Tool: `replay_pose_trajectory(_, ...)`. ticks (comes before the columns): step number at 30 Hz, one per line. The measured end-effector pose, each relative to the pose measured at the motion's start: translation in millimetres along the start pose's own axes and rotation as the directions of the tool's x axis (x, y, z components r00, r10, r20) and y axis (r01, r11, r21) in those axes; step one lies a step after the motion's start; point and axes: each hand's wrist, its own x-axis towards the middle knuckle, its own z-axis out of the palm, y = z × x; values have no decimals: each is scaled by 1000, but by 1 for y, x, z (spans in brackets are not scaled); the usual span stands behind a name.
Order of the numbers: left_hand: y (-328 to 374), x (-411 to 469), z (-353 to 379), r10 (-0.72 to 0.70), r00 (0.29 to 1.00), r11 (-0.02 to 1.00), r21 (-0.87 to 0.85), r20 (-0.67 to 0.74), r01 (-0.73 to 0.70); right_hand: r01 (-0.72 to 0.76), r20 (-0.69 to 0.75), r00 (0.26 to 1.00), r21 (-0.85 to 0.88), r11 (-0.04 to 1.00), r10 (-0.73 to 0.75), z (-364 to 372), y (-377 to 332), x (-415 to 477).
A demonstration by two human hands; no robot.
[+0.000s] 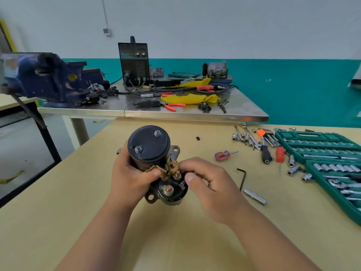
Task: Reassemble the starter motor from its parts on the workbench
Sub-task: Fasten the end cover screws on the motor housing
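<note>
The starter motor (149, 145) stands on end on the wooden workbench (175, 241), its black end cap with two bolts facing up. In front of it sits the black solenoid (172, 189) with copper studs. My left hand (130, 175) grips the motor body from the left, thumb on the brass terminal strap (159, 171). My right hand (203, 184) reaches in from the right and its fingertips pinch something small at the upper stud beside a second brass tab (172, 166); what they hold is hidden.
To the right lie a small red screwdriver (224, 155), a black hex key (242, 178), a steel socket extension (255, 196), loose sockets and wrenches (252, 139) and an open green socket set case (330, 163). Behind stands a steel table (175, 112) with a blue vise (48, 79) and a welder (134, 61).
</note>
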Motion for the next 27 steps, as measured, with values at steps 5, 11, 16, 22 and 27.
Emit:
replay_pose_trajectory(5,3,-4,6,-11,1000,999,48,10,11,-53,77,995,-67,996,59,-11,4,0)
replay_pose_trajectory(11,1,-3,5,22,1000,997,77,-10,-22,-29,78,996,-111,993,38,-14,3,1)
replay_pose_trajectory(16,-3,-4,5,49,999,995,85,5,-50,-9,57,998,-142,990,17,-13,3,0)
replay_pose_trajectory(22,-5,-5,5,113,993,970,220,-36,-103,-52,13,998,-137,989,54,-14,3,-1)
replay_pose_trajectory(27,-6,-5,6,144,990,940,311,8,-139,-147,-9,989,-129,981,147,-15,8,2)
